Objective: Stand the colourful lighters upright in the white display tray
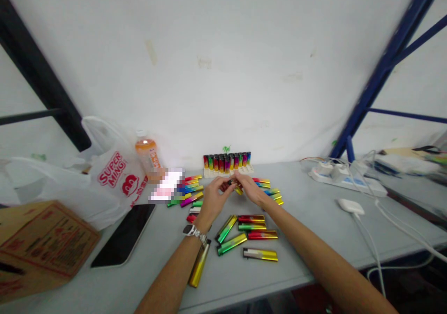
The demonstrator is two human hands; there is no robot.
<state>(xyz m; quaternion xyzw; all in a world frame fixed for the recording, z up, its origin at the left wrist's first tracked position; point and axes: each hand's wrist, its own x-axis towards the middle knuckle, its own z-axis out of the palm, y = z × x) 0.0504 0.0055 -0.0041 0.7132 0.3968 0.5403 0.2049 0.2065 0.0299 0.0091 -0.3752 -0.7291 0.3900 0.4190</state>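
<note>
My left hand (216, 193), with a watch at the wrist, and my right hand (248, 188) meet in the middle of the table. Between them is a lighter (239, 191), mostly hidden by fingers, its yellow part showing; both hands are closed on it. Just behind my hands, a white rack (248, 169) holds several shiny coloured lighters (221, 163) upright. More lighters lie flat on both sides of my hands. Nearer the front edge are a yellow lighter (261, 254), a green-yellow lighter (232, 244) and a red-gold lighter (262, 235). Another yellow lighter (199, 263) lies beside my left forearm.
On the left are a cardboard box (49, 244), a white plastic bag (101, 183), an orange drink bottle (148, 156) and a black phone (124, 235). A power strip (349, 180) and a white charger (350, 206) with cables lie on the right.
</note>
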